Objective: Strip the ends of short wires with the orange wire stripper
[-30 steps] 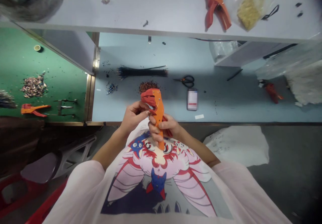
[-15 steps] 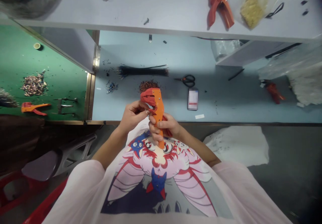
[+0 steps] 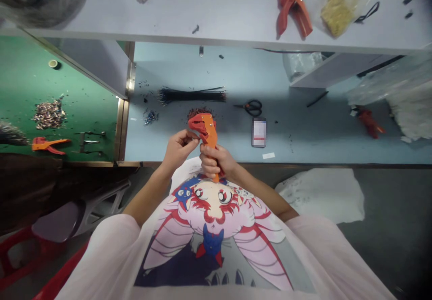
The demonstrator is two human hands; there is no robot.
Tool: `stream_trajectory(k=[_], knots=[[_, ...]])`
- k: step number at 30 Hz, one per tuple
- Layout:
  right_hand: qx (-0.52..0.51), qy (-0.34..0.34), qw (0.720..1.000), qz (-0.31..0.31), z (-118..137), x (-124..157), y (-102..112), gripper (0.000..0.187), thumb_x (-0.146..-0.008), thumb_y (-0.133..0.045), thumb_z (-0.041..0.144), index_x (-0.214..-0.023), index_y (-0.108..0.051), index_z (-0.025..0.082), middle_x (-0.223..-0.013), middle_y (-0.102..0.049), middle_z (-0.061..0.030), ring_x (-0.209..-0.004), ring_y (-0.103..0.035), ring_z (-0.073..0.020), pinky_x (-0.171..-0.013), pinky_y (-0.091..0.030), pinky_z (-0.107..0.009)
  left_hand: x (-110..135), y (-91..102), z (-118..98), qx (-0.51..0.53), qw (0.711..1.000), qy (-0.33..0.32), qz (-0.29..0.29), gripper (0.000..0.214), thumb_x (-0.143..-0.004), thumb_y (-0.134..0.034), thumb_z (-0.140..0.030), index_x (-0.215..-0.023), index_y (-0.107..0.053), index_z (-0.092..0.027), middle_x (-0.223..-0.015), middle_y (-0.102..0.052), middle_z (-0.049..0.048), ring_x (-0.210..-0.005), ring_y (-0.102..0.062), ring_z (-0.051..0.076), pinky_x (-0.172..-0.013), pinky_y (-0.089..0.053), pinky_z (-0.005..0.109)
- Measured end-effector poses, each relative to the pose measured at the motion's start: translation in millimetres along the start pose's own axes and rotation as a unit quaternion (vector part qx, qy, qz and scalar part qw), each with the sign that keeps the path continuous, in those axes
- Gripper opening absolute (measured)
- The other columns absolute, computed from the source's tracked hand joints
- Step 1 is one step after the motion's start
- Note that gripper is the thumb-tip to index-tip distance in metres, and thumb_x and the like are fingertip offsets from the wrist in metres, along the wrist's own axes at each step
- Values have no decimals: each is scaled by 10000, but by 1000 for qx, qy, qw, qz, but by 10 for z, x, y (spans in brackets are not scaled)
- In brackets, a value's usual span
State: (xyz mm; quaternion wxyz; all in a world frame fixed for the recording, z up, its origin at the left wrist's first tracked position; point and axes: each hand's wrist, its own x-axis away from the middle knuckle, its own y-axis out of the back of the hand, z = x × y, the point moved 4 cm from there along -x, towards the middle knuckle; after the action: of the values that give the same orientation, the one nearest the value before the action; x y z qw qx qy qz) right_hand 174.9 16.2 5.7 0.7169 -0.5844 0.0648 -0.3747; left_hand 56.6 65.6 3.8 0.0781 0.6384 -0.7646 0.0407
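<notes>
My right hand [image 3: 216,160] is wrapped round the handles of an orange and red wire stripper [image 3: 209,133], its head pointing away from me just over the bench edge. Close to the stripper's red jaws, my left hand [image 3: 180,149] is pinched, thumb against fingers. What it holds, if anything, is too small to make out. Beyond the stripper's head lies a heap of short copper-coloured bits [image 3: 199,111], partly hidden by it. A bundle of black wires [image 3: 192,95] lies behind that heap.
Right of the bundle are black-handled scissors [image 3: 253,108] and a phone [image 3: 259,132]. Blue scraps [image 3: 150,117] lie on the left. Another stripper [image 3: 293,7] and a bag of yellow pieces [image 3: 337,14] rest on the raised shelf [image 3: 236,12]. A divider [image 3: 97,61] borders the green bench.
The stripper's handles have been squeezed closer together in my right hand and its head tilted slightly. My left hand has drawn a little back from the jaws.
</notes>
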Motion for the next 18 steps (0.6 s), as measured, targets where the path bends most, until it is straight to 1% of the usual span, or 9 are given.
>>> stream_trajectory(k=[2, 4, 5, 6, 8, 12, 13, 15, 18], knots=[[-38, 1, 999, -28, 25, -138, 180, 267, -897, -505, 369, -723, -405, 194, -448, -356, 108, -307, -281, -43, -338, -390, -169, -120, -17, 237, -40, 999, 27, -19, 111, -708, -642, -269, -722, -613, -164, -638, -573, -22, -602, -502, 94, -591, -403, 210], [-61, -5, 996, -67, 49, -280, 415, 293, -938, -383, 433, -800, -462, 187, -516, -465, 67, -375, -420, -75, -416, -475, -223, -239, -18, 555, -91, 990, 97, -40, 73, -714, -611, -237, -732, -611, -166, -663, -590, -23, -619, -513, 94, -607, -406, 208], [-61, -10, 994, -91, 59, -339, 543, 330, -946, -336, 449, -826, -482, 178, -575, -531, 31, -448, -506, -102, -479, -517, -265, -284, -2, 733, -126, 980, 147, -51, 54, -715, -598, -221, -725, -610, -170, -667, -595, -28, -624, -517, 92, -616, -408, 205], [-54, -17, 991, -121, 63, -381, 675, 348, -949, -314, 439, -839, -498, 166, -631, -579, -5, -531, -571, -130, -546, -542, -302, -321, 19, 893, -141, 973, 171, -59, 43, -716, -587, -203, -709, -607, -165, -651, -592, -26, -621, -520, 95, -617, -407, 208], [-32, -36, 984, -173, 59, -404, 916, 313, -942, -331, 376, -830, -517, 150, -680, -621, -43, -629, -626, -164, -629, -554, -335, -352, 94, 1200, -160, 962, 209, -69, 56, -724, -565, -172, -678, -594, -159, -604, -578, -24, -603, -524, 101, -614, -409, 216], [20, -45, 967, -248, 53, -246, 1250, 176, -884, -438, 266, -806, -533, 140, -672, -637, -48, -606, -638, -165, -610, -546, -310, -233, 299, 1746, -193, 931, 305, -60, 135, -788, -557, -203, -677, -597, -136, -611, -585, 5, -617, -561, 126, -599, -435, 240], [46, -34, 959, -277, 71, -182, 1319, 148, -864, -467, 256, -807, -536, 139, -685, -640, -51, -606, -641, -166, -605, -546, -310, -186, 325, 1859, -196, 923, 329, -45, 147, -812, -565, -234, -727, -613, -124, -675, -610, 21, -660, -581, 135, -626, -460, 254], [100, -2, 936, -338, 129, -56, 1453, 104, -827, -515, 248, -817, -531, 145, -703, -641, -49, -608, -644, -170, -605, -548, -324, -114, 323, 2046, -196, 907, 372, -8, 212, -862, -556, -306, -934, -620, -117, -910, -637, 60, -814, -608, 156, -731, -510, 310], [146, 41, 898, -413, 226, 91, 1669, 119, -794, -555, 256, -842, -491, 168, -691, -627, -28, -587, -637, -170, -593, -546, -339, -134, 204, 2235, -182, 889, 418, 42, 343, -892, -526, -356, -1172, -534, -157, -1173, -561, 90, -1002, -578, 186, -851, -513, 402]])
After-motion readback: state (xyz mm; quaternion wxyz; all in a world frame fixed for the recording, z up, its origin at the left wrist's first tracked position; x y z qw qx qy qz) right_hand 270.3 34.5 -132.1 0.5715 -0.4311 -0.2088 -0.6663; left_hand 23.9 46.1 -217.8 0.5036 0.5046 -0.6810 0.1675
